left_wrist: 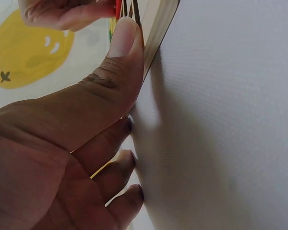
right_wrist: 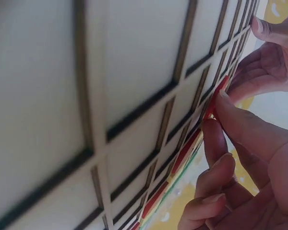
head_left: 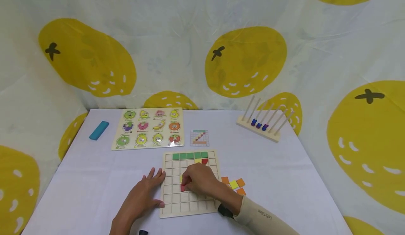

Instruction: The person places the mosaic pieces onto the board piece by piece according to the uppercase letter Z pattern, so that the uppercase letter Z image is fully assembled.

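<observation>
A wooden grid board point(head_left: 176, 208) lies on the table, with a row of green square tiles point(head_left: 190, 155) near its far edge. Below that row sit a yellow tile point(head_left: 198, 161) and a red rounded tile point(head_left: 205, 161). My right hand point(head_left: 200, 179) pinches a red tile point(right_wrist: 216, 98) between thumb and finger at the board's left-centre cells. Just beyond it a sliver of another yellow tile point(head_left: 181, 178) shows; the hand hides the cells in the middle. With fingers spread, my left hand point(head_left: 142, 197) rests against the board's left edge, thumb touching it.
Loose orange tiles point(head_left: 240, 182) and a yellow tile point(head_left: 233, 184) lie right of the board. Behind it are a pattern card point(head_left: 199, 143), a fruit puzzle board point(head_left: 152, 133) and a blue block point(head_left: 99, 130). A pegged bead stand point(head_left: 257, 129) is at back right.
</observation>
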Demonstrator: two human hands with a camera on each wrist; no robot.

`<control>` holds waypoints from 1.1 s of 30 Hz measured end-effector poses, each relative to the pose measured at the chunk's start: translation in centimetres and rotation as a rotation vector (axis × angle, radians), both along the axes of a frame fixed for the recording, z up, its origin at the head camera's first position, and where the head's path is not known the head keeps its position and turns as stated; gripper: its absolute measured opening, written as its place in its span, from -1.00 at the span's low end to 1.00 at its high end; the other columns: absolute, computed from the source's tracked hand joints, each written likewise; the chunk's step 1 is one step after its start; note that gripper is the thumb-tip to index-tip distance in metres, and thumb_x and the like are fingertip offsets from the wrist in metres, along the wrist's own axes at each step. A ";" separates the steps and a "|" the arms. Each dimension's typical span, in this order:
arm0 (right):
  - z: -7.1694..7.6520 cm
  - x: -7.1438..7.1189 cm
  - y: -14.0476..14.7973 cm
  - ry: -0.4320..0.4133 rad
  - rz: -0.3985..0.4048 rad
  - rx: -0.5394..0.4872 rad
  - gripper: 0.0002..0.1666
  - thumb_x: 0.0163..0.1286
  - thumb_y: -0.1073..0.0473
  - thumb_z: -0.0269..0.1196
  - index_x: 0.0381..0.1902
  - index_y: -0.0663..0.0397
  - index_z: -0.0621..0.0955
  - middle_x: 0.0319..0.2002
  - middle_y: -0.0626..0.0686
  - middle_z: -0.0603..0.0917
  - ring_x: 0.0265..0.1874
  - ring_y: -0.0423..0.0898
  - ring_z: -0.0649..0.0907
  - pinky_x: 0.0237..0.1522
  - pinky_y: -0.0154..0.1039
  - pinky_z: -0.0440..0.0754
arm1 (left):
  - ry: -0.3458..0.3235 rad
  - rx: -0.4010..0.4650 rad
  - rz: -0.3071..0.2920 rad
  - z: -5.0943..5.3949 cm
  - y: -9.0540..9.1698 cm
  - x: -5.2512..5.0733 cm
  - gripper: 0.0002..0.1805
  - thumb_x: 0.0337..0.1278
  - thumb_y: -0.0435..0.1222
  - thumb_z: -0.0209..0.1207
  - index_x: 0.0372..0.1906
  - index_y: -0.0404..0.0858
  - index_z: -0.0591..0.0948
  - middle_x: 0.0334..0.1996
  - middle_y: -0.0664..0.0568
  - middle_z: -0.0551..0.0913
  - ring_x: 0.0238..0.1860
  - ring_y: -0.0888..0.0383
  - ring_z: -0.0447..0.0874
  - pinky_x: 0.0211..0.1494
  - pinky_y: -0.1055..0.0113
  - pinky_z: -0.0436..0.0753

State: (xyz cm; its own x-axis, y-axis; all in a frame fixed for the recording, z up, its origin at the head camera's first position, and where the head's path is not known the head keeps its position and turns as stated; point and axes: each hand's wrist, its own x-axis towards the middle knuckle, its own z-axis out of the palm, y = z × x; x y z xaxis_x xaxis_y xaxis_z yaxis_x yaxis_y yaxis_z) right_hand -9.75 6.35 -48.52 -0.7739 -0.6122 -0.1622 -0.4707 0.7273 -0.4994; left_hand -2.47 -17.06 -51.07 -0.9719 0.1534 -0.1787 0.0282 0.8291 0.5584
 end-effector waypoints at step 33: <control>1.3 -2.1 14.3 -0.049 -0.286 -0.089 -0.79 0.19 0.18 0.62 -0.29 -0.16 0.77 -0.42 -0.23 0.67 -0.41 -0.16 0.54 -0.38 -0.38 0.55 | -0.033 -0.023 -0.008 0.5 0.2 0.0 0.21 -0.47 -0.12 0.73 0.54 -0.17 0.47 0.59 -0.03 0.41 0.71 -0.18 0.13 0.67 -0.27 0.28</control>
State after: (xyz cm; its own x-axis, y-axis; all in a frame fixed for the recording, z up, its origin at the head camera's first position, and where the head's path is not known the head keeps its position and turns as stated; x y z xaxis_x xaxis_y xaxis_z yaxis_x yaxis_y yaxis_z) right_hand -11.87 20.64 -47.25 -0.9095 -0.3840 -0.1594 -0.2266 0.7792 -0.5843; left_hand -2.46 -16.91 -50.60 -0.9642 0.1562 -0.2143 0.0163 0.8416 0.5399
